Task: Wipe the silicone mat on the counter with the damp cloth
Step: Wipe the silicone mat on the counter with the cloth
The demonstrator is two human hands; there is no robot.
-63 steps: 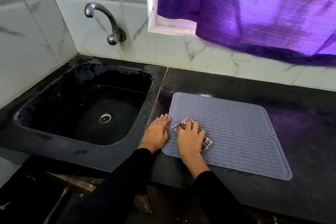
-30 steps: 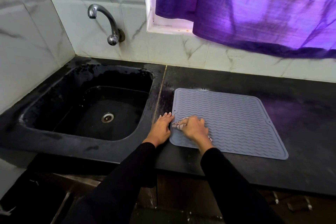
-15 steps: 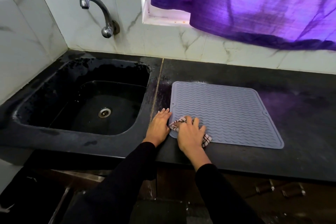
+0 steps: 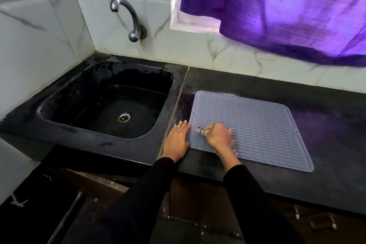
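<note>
— How were the hands?
— Left hand (image 4: 176, 138) lay flat, fingers straight, on the table at the mat (image 4: 257, 125) edge. Right hand (image 4: 217, 136) curled, gripping the checked cloth (image 4: 202, 130) on the ribbed grey mat.

Mat (image 4: 257, 125) lies on the worktop (image 4: 326, 144) at frame centre-right; sink (image 4: 59, 109) left of it; tap (image 4: 128, 18) above the sink.
</note>
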